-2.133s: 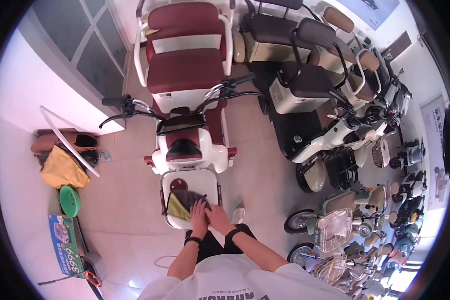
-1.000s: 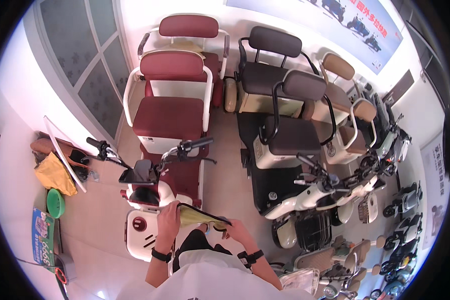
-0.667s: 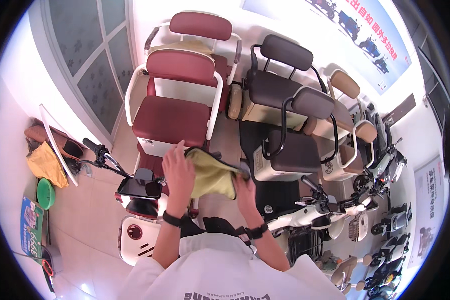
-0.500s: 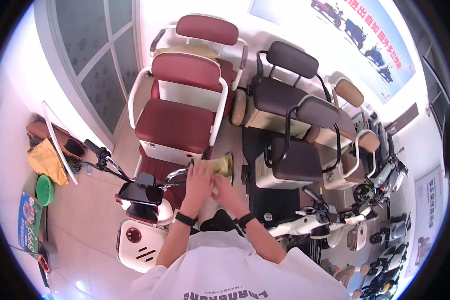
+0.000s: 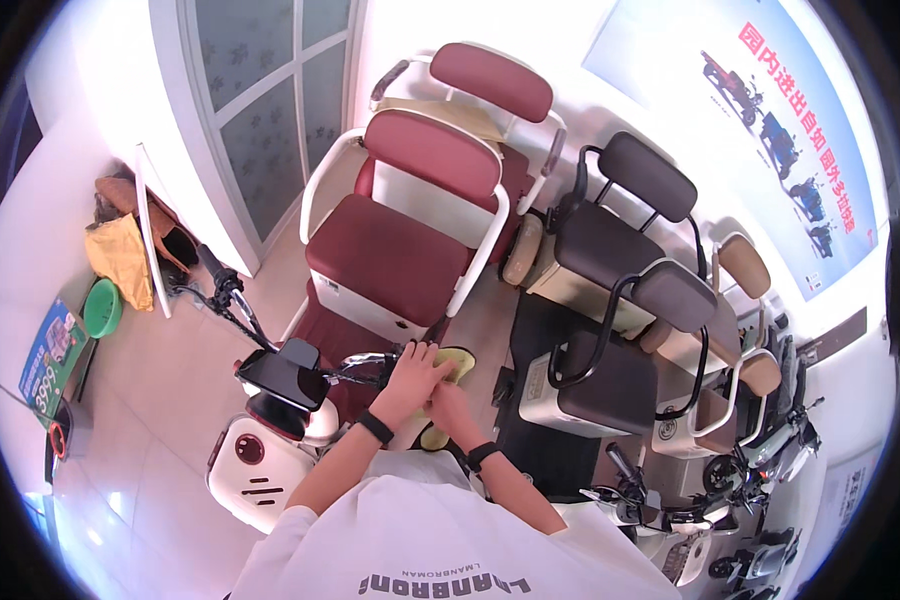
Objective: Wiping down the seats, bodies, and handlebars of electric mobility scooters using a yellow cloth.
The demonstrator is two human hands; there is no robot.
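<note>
My left hand is bent with its fingers closed, beside the right handlebar end of a red-and-white electric tricycle. My right hand is closed just below it, and the two touch. Between and behind them shows a yellow-green cloth, bunched in the hands; part of it hangs below them. Most of the cloth is hidden by my fingers. Left of my hands sits the tricycle's dark glossy display, with the left handlebar grip beyond it.
Another red-seated tricycle stands behind. Brown-seated tricycles line the right side, with scooters farther along. A white front basket panel is at lower left. A green bowl and yellow bag lie by the left wall.
My view has shifted, so the tricycles sit farther right and lower. Both hands stay together near the handlebar end, and the cloth has changed shape around them.
</note>
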